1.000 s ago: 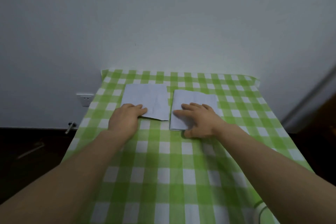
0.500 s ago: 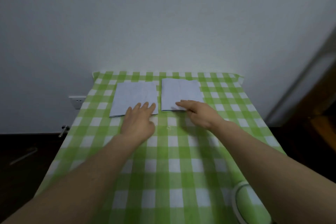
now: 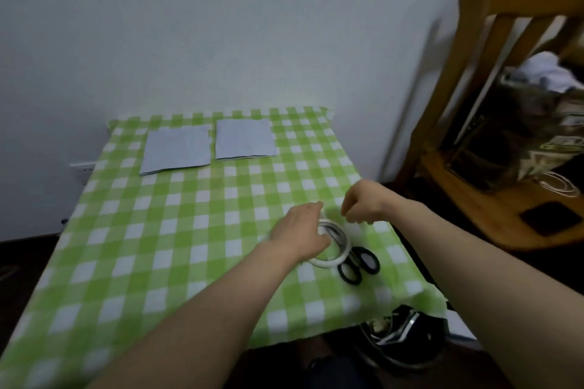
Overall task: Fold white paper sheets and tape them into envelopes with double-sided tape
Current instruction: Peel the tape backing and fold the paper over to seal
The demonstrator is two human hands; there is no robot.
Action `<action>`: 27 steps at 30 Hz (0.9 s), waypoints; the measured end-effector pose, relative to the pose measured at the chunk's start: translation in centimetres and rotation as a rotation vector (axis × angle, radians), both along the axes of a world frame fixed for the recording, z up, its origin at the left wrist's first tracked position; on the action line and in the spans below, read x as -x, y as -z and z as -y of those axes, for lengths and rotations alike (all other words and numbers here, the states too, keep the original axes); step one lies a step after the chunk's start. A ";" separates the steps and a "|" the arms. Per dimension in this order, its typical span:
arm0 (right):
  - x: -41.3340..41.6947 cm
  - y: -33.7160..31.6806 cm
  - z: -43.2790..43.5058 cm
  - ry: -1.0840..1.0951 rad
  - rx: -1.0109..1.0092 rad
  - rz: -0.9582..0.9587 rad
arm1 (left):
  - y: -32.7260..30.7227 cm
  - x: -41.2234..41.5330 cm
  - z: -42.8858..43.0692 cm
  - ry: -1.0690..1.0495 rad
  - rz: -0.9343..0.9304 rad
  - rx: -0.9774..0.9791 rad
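Two folded white paper sheets lie side by side at the table's far end, one on the left and one on the right. Nearer, at the right side, a white roll of double-sided tape rests on the green checked tablecloth. My left hand lies over the roll's left rim, with its fingers curled round it. My right hand hovers just beyond the roll's far rim with fingers curled downward. Blur hides whether it pinches anything.
Black-handled scissors lie right beside the tape roll, partly under it. A wooden chair loaded with clutter stands to the right of the table. Dark shoes sit on the floor below the table's near right corner. A wall backs the table.
Both hands left the folded sheets and came back to the right side of the table, onto the tape roll. The view swung right and down, bringing the scissors and chair into sight.
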State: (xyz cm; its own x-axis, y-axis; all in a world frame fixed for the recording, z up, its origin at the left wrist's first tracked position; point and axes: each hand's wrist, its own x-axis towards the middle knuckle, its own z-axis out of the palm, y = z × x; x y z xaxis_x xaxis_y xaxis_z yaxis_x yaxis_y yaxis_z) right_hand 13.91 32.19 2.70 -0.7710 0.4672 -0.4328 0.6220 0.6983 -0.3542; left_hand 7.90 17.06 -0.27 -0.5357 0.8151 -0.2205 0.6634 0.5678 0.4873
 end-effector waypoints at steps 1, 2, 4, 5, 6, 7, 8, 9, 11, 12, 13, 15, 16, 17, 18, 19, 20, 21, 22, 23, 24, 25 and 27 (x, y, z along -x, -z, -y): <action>-1.2 0.3 0.3 0.011 0.010 0.085 | 0.3 -0.7 -0.1 -0.039 -0.026 0.032; -2.1 0.8 0.7 0.009 0.006 0.157 | 0.6 -1.2 -0.1 -0.076 -0.051 0.061; -3.4 2.1 1.5 0.000 -0.027 0.226 | 1.2 -2.2 0.1 -0.116 -0.086 0.109; -3.9 2.6 1.8 0.000 -0.037 0.221 | 1.7 -2.5 0.1 -0.135 -0.095 0.128; -4.1 3.0 2.1 0.003 -0.042 0.201 | 2.0 -2.8 0.1 -0.162 -0.102 0.140; -4.3 3.3 2.2 0.012 -0.047 0.182 | 2.4 -3.0 0.1 -0.195 -0.103 0.142; -4.4 3.5 2.3 0.016 -0.051 0.168 | 2.7 -3.1 0.0 -0.235 -0.100 0.136; -4.5 3.6 2.4 0.017 -0.047 0.158 | 2.8 -3.1 -0.1 -0.275 -0.091 0.127; -4.6 3.7 2.3 0.016 -0.029 0.162 | 2.8 -2.9 -0.4 -0.336 -0.073 0.131; -4.6 3.7 2.2 0.014 -0.021 0.168 | 2.8 -2.7 -0.5 -0.352 -0.062 0.139; -4.6 3.7 2.0 0.014 -0.009 0.171 | 2.7 -2.4 -0.7 -0.359 -0.048 0.142; -4.4 3.9 1.3 0.022 0.023 0.168 | 2.6 -1.6 -1.2 -0.374 -0.003 0.134; -4.2 3.9 1.1 0.025 0.036 0.173 | 2.5 -1.1 -1.4 -0.399 0.031 0.114; -4.0 3.9 0.8 0.029 0.055 0.182 | 2.4 -0.5 -1.6 -0.432 0.073 0.088; -3.8 3.9 0.6 0.035 0.080 0.197 | 2.1 0.1 -1.7 -0.472 0.127 0.053; -3.5 3.7 0.5 0.036 0.107 0.218 | 1.8 0.8 -1.9 -0.510 0.176 0.010; -3.2 3.5 0.4 0.022 0.128 0.250 | 1.5 1.6 -2.1 -0.548 0.216 -0.031; -2.9 3.1 0.2 -0.010 0.133 0.294 | 1.2 2.4 -2.3 -0.585 0.247 -0.071; -2.7 2.7 0.2 -0.053 0.114 0.350 | 1.0 3.2 -2.5 -0.622 0.274 -0.102; -2.6 2.3 0.4 -0.099 0.074 0.410 | 0.8 3.9 -2.6 -0.661 0.301 -0.127; -2.5 1.9 0.6 -0.144 0.025 0.461 | 0.7 4.5 -2.7 -0.698 0.328 -0.145; -2.5 1.6 1.0 -0.190 -0.029 0.504 | 0.7 5.0 -2.8 -0.727 0.352 -0.157; -2.4 1.5 2.0 -0.267 -0.117 0.561 | 0.7 5.6 -2.9 -0.774 0.398 -0.184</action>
